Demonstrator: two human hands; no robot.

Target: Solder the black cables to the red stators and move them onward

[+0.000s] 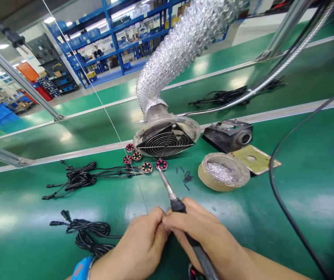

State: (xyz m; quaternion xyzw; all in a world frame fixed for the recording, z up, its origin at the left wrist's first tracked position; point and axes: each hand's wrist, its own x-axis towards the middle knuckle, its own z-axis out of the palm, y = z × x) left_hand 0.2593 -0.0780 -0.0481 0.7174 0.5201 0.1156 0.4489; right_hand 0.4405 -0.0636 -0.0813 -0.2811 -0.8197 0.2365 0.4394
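My right hand point(204, 233) grips a soldering iron point(178, 205) by its black handle. The iron's metal tip reaches up to a small round part point(161, 165) with red segments around its ring; whether they touch, I cannot tell. Pressed close beside it, my left hand point(138, 243) is closed, its thumb and fingertips pinched together near the right fingers. What they hold is hidden. A coiled black cable point(89, 233) runs behind the left hand. Left of the tip lie several similar round parts point(146, 167), some red, some copper-coloured. Another red part point(194, 272) shows partly under the right hand.
Above the round parts hangs a fume extractor hood point(167, 142) on a foil duct point(178, 50). To the right stand a bowl of metal shavings point(203, 177), a yellow sponge point(253, 158), a black iron stand point(228, 136) and short black tubes point(188, 177). More cables point(79, 177) lie left.
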